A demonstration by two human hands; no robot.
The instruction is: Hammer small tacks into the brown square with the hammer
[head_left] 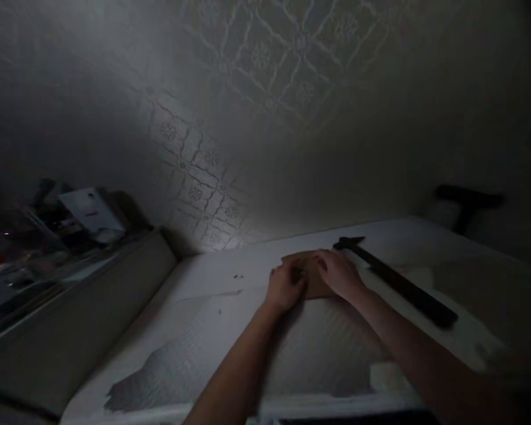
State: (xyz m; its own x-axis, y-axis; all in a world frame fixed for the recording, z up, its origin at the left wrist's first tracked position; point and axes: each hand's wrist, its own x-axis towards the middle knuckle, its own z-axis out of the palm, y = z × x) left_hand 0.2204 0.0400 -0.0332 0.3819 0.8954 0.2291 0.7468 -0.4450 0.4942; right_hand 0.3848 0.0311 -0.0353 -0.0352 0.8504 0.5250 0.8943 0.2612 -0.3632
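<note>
Nearest the camera, both forearms reach forward over a pale sheet (230,354) spread across the white tabletop (425,236), part of it shaded grey. The left hand (284,287) and right hand (340,273) both rest palm down on a flat brown piece, seemingly cardboard or thin wood (312,277), that lies directly ahead of the person, touching both hands. The fingers press flat on it instead of curling round it; neither hand is clenched, and in the dim light it is hard to tell whether any fingertip hooks an edge. The piece's long axis runs roughly left to right, and the hands sit about equally close to it. Just beyond the right hand lies a dark hammer (396,282), its handle slanting toward the near right and its head pointing away, nearer to the right hand. Farther off, patterned wallpaper (256,88) rises behind the table; a cluttered shelf (48,236) stands at left.
</note>
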